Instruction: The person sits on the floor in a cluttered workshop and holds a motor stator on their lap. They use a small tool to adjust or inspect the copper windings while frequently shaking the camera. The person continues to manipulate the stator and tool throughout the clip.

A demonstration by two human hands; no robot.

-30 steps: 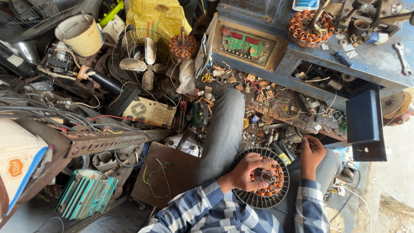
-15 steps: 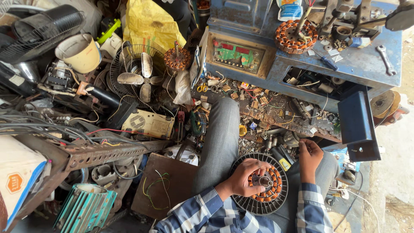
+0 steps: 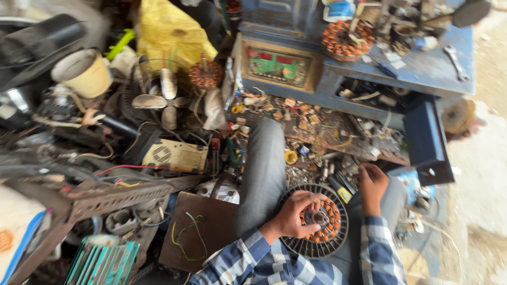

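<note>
A round fan motor stator (image 3: pixel 322 240) with copper coils and a black finned rim lies on my lap, between my legs in grey trousers. My left hand (image 3: pixel 297 215) rests on top of it, fingers curled around its metal hub. My right hand (image 3: pixel 373 184) reaches past the stator's far right edge toward the small parts strewn on the floor (image 3: pixel 338 153), fingers bent; what it holds, if anything, is hidden. Both sleeves are blue and white plaid.
A blue workbench (image 3: pixel 412 68) with a meter panel (image 3: pixel 280 67), another copper stator (image 3: pixel 346 39) and a spanner (image 3: pixel 455 60) stands ahead. On the left lie a fan blade (image 3: pixel 158 100), a cream bucket (image 3: pixel 83 71), a yellow bag (image 3: pixel 169 34), a brown board (image 3: pixel 198 235) and wires.
My left hand has shifted its grip on the stator's hub. My right hand has moved slightly forward toward the loose parts. The camera has drifted and the view is blurrier.
</note>
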